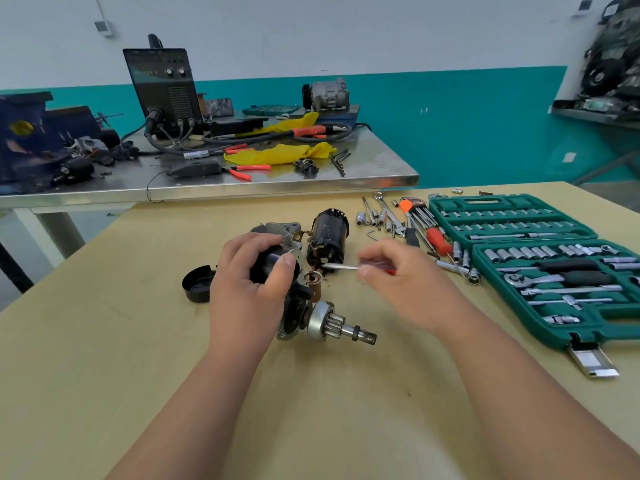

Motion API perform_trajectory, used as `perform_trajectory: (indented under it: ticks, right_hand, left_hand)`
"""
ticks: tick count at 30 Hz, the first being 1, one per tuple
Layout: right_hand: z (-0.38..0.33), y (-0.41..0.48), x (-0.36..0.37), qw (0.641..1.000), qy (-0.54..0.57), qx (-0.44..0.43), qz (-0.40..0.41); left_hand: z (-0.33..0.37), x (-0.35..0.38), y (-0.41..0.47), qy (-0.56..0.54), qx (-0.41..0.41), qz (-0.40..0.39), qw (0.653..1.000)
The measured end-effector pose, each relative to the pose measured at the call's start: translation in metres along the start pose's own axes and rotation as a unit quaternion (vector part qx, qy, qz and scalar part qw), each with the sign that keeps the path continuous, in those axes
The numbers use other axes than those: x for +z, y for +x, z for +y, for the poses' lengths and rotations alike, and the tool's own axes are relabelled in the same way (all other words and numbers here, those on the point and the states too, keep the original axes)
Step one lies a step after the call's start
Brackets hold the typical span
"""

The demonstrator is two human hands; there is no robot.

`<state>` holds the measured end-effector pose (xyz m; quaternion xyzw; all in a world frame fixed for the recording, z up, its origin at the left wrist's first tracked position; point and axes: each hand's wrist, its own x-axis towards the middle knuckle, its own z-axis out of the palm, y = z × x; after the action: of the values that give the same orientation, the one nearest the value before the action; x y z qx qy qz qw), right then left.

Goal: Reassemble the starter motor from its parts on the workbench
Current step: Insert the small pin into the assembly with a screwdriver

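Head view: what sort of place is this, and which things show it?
Probably an auto-repair workshop: a socket set lies on the wooden bench, a welding machine stands on the steel table behind, and the left hand grips a part-assembled starter motor while the right hand holds a screwdriver.

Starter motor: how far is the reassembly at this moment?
Done: the pinion gear sits on its shaft. In hand: the left hand grips the black cylindrical part, and the right hand holds a screwdriver. Left: the black motor housing and the black end cap are not yet joined, apart on the workbench.
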<state>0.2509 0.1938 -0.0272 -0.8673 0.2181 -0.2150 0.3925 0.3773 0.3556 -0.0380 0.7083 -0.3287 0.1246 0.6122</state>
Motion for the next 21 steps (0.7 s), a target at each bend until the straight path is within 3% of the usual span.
perform_trajectory:
  ticks: [4,9,11,15,21]
  right_hand:
    - [0.052,0.023,-0.027,0.973,-0.177,0.149,0.012]
    - [0.06,0.074,-0.023,0.906,-0.406,0.109,0.05]
    - [0.052,0.102,-0.02,0.886,-0.445,0.116,0.066]
    - [0.054,0.14,-0.001,0.851,-0.497,0.168,-0.002]
    - [0.056,0.169,0.015,0.841,-0.52,0.146,-0.04]
  left_hand:
    - [-0.001,0.002,0.001,0.011,-0.003,-0.001,1.0]
    - [-0.002,0.004,0.007,0.014,-0.007,-0.006,1.0]
    - [-0.003,0.004,0.007,0.013,-0.008,-0.01,1.0]
    - [-0.004,0.003,0.004,0.021,0.006,-0.014,1.0]
    - [-0.006,0.005,0.007,0.025,0.021,-0.023,0.999]
